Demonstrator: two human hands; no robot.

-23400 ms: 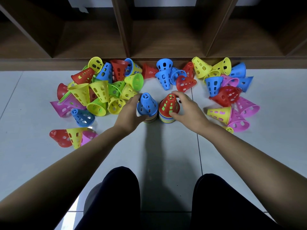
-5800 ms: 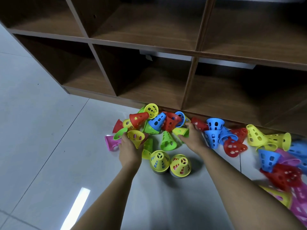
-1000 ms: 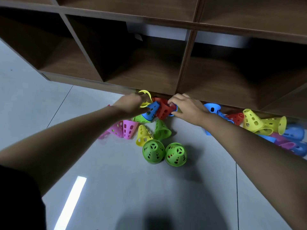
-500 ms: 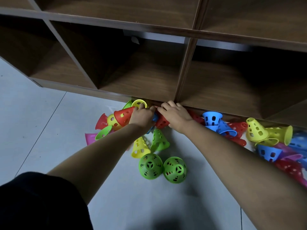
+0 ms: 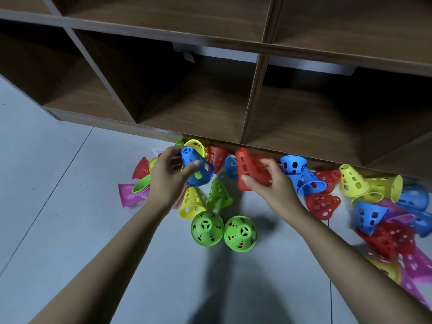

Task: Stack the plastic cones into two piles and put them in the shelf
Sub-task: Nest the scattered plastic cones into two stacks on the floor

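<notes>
Both hands have just come up out of the pile by the shelf (image 5: 252, 106), the left hand (image 5: 167, 176) clamped on a blue cone (image 5: 197, 168) and the right hand (image 5: 268, 181) on a red cone (image 5: 249, 168), so they're likely headed for the two green-topped stacks (image 5: 223, 229) on the floor below.

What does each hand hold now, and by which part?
Left hand: blue cone, gripped around its side wall. Right hand: red cone, also around its side.
</notes>
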